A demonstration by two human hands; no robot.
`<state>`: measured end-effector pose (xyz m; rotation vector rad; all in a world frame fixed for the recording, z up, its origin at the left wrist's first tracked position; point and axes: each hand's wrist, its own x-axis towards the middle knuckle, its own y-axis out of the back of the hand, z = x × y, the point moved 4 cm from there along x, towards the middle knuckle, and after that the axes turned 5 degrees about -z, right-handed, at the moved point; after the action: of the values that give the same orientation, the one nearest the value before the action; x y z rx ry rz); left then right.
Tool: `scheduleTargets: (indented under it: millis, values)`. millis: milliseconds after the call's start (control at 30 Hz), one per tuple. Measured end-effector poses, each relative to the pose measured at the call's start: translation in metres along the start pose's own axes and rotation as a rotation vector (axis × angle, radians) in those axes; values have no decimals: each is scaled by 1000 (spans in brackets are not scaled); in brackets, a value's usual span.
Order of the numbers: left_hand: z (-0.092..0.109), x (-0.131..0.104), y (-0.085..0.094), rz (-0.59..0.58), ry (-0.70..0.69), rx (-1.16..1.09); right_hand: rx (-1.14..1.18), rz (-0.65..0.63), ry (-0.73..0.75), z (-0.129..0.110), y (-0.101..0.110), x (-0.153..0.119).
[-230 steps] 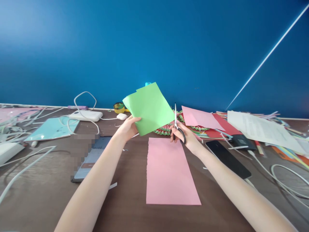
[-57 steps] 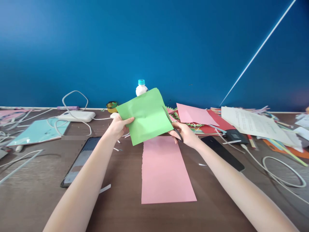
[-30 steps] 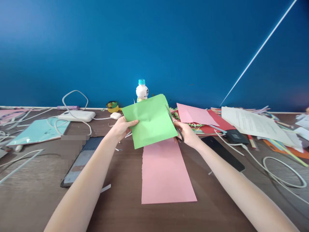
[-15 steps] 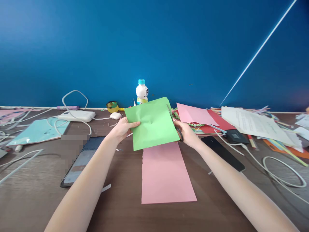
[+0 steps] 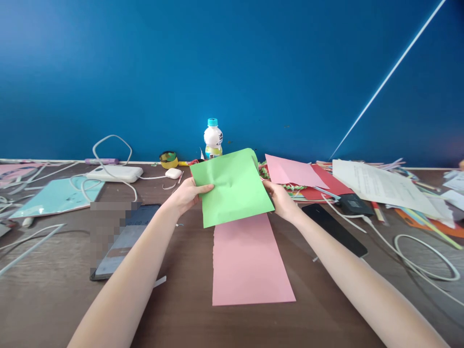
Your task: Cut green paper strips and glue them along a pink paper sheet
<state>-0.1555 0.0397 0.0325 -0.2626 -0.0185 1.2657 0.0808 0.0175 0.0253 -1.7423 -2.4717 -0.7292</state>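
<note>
I hold a green sheet of paper (image 5: 232, 188) up over the brown table (image 5: 188, 290). My left hand (image 5: 186, 195) pinches its left edge, thumb on the front. My right hand (image 5: 281, 200) is at the sheet's right edge, fingers curled. The scissors it held are almost wholly hidden behind the paper; only a thin blade line (image 5: 255, 162) shows near the upper right corner. A long pink sheet (image 5: 248, 263) lies flat on the table just below the green one.
A small white bottle (image 5: 212, 137) stands at the blue wall behind. A black phone (image 5: 335, 234) lies right, a dark tablet (image 5: 123, 241) left. Loose papers (image 5: 380, 186) and a cable loop (image 5: 424, 263) crowd the right; a power bank (image 5: 116, 173) with cords sits left.
The green sheet has come lower and turned flatter toward me. My right hand has slid in behind its right edge, so the scissors' handle no longer shows.
</note>
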Motion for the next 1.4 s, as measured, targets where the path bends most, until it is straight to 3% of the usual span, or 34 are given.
scheduleTargets:
  millis: [233, 867, 1133, 1267, 1400]
  values:
    - [-4, -1, -6, -41, 51, 23, 18, 6, -9, -14, 0, -4]
    - [-4, -8, -14, -93, 183, 79, -90, 67, 24, -17, 2, -5]
    - [-6, -6, -8, -115, 200, 98, -81, 41, -1, -13, -1, -5]
    - [-5, -7, -3, -86, 213, 107, -34, 22, -141, -6, -2, -5]
    - [6, -9, 4, 43, 144, 60, 16, -84, -304, -6, 1, -7]
